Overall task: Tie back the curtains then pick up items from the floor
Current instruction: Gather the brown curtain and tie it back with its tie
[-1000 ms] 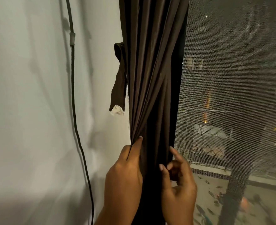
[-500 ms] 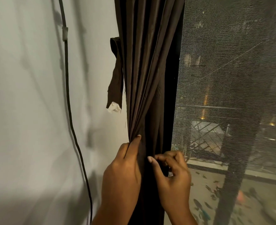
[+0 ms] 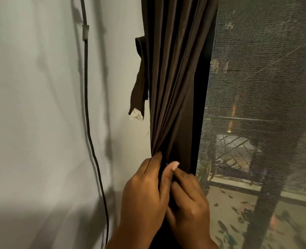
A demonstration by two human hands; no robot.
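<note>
A dark brown curtain [image 3: 173, 72] hangs in bunched pleats at the left edge of the window. My left hand [image 3: 145, 198] grips the gathered folds from the left, fingers wrapped into the cloth. Pressed against it from the right, my right hand [image 3: 188, 203] closes around the same bundle, thumb up on the fabric. A brown tieback strap [image 3: 140, 83] with a white end dangles from the wall just left of the curtain, above both hands and touched by neither.
A dark cable [image 3: 87, 123] runs down the white wall [image 3: 31, 123] to the left, held by a clip. On the right a mesh screen [image 3: 265, 87] covers the window, with a dim outdoor scene behind it.
My right hand has moved left from open fingers beside the curtain and closed on the folds, meeting my left hand. The left hand kept its grip.
</note>
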